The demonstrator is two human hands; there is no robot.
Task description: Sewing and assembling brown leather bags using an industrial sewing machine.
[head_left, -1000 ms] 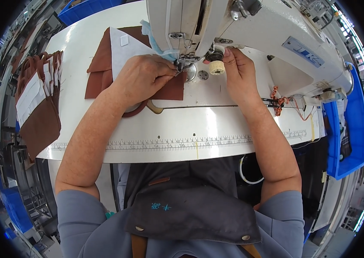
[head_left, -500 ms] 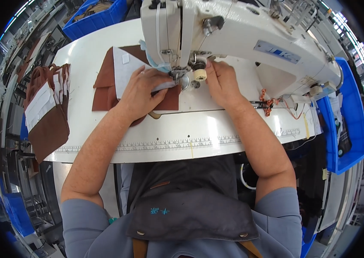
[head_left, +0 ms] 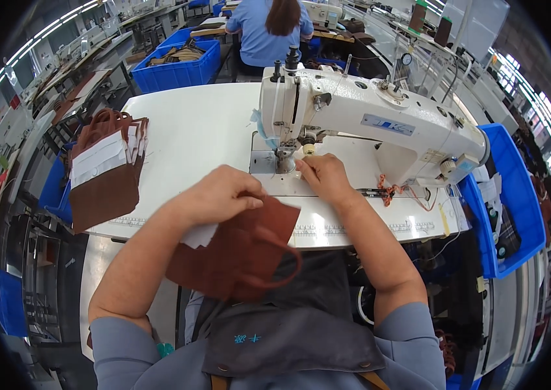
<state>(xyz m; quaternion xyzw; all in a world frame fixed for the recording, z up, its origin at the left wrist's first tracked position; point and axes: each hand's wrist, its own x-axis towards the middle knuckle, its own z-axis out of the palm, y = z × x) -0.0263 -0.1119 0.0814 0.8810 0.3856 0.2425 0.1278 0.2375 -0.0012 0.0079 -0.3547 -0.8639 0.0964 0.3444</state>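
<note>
My left hand point(head_left: 226, 192) grips a brown fabric piece point(head_left: 223, 266) with a looped handle point(head_left: 282, 276) and a white layer point(head_left: 198, 235) partly showing under the hand; it hangs over the table's front edge and my lap. My right hand point(head_left: 321, 175) is beside the presser foot point(head_left: 284, 159) of the white sewing machine point(head_left: 347, 110), just below a cream roller wheel point(head_left: 308, 148); its thumb is apart from the bent fingers, with nothing visible in them. Pale blue cloth point(head_left: 261, 130) hangs on the machine head.
A stack of brown pieces with handles and white panels point(head_left: 103, 188) lies on the table's left point(head_left: 178, 117). Blue bins stand at back left point(head_left: 165, 78) and right point(head_left: 516, 247). Orange cords point(head_left: 389, 192) lie by the machine bed. A person in blue point(head_left: 262, 45) sits at another station ahead.
My left hand has drawn the brown piece out from the needle area toward me and down. My right hand has dropped slightly from the wheel. The view has tilted up.
</note>
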